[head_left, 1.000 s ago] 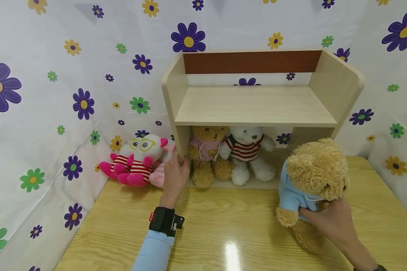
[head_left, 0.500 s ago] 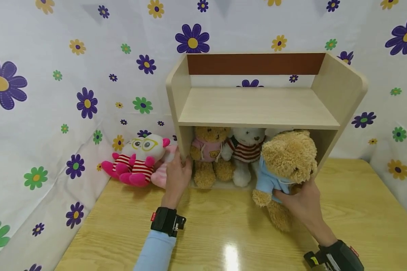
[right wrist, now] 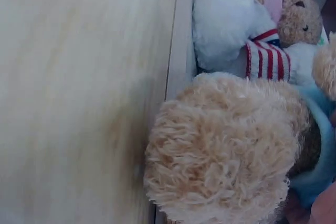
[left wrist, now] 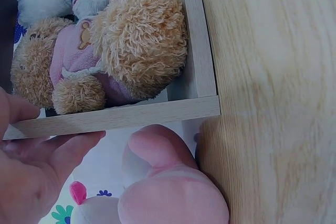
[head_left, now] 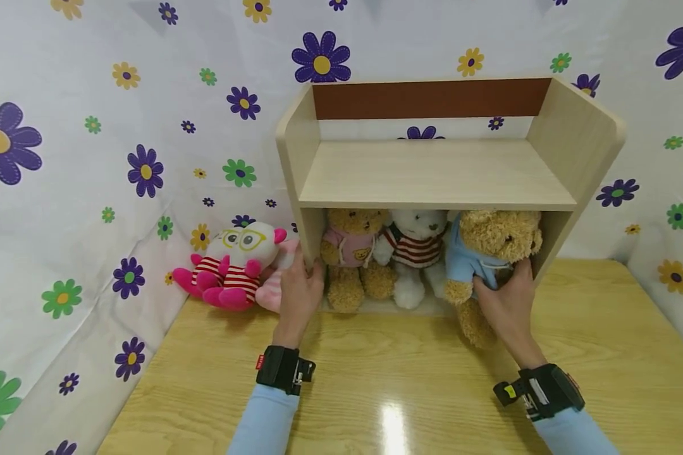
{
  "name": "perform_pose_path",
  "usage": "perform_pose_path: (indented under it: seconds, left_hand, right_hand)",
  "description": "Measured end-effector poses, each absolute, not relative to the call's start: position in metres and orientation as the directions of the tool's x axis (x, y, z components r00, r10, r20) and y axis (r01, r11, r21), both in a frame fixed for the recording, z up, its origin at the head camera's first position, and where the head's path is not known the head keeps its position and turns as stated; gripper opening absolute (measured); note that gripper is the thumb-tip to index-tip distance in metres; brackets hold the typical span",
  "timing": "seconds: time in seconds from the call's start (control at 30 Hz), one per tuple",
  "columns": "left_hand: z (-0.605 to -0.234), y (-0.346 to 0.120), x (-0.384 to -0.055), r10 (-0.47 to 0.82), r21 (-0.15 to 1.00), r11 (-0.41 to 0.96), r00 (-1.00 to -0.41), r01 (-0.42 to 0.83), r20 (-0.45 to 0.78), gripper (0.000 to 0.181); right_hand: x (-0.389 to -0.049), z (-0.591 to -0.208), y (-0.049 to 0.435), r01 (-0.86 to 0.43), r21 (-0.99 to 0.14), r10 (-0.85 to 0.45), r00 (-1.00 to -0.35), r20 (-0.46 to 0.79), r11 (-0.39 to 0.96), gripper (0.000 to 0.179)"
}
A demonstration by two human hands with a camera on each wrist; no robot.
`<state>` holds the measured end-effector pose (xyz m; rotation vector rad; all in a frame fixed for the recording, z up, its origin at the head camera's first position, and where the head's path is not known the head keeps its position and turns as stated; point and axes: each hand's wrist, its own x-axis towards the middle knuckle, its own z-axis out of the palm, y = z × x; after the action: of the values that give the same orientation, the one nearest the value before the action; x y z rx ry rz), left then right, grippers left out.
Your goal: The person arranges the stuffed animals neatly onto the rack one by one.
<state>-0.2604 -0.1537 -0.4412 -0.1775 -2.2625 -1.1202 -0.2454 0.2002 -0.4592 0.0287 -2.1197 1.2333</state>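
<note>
My right hand [head_left: 511, 311] grips the tan teddy bear in a blue hoodie [head_left: 473, 249] by its front, at the right end of the lower compartment of a small wooden shelf [head_left: 438, 174]. Its feet jut out over the shelf's front edge; in the right wrist view its curly leg [right wrist: 226, 156] fills the middle. With thumb inside and fingers outside, my left hand [head_left: 299, 297] holds the shelf's left side panel [left wrist: 121, 117]. Inside sit a teddy bear in a pink hoodie [head_left: 350, 249] and a white bear in a striped sweater [head_left: 417, 249], side by side.
Left of the shelf, a pink-and-white plush toy with yellow glasses [head_left: 241, 272] leans beside another pink plush [left wrist: 173, 192]. The shelf stands on a wooden table [head_left: 364, 366] against a flower-print cloth [head_left: 165, 120].
My right hand has carried the blue-hoodie bear left and forward, from over the table into the lower compartment beside the white bear. The left hand stays on the side panel.
</note>
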Motion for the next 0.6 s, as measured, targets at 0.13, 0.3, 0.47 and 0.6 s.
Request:
perform_pose_path:
  seconds: [0.13,0.3,0.47,0.6]
  left_hand:
    - [-0.442,-0.153,-0.26,-0.132,0.693,0.624,-0.826,0.361,0.549,0.052]
    - [-0.443,-0.153,-0.26,-0.133,0.691,0.626,-0.823,0.362,0.552,0.052]
    - [-0.443,-0.154,-0.261,-0.144,0.69,0.636,-0.826,0.344,0.545,0.05]
    - [-0.443,-0.155,-0.26,-0.149,0.69,0.642,-0.828,0.334,0.54,0.05]
  right_hand:
    - [-0.259,-0.46,0.198,-0.308,-0.769,0.343,-0.758,0.554,0.561,0.066]
    - [-0.272,-0.461,0.199,-0.25,-0.772,0.325,-0.8,0.505,0.584,0.075]
    - [-0.283,-0.463,0.205,-0.305,-0.676,0.199,-0.804,0.56,0.67,0.071]
    - [-0.289,-0.463,0.212,-0.353,-0.568,0.092,-0.787,0.61,0.743,0.068]
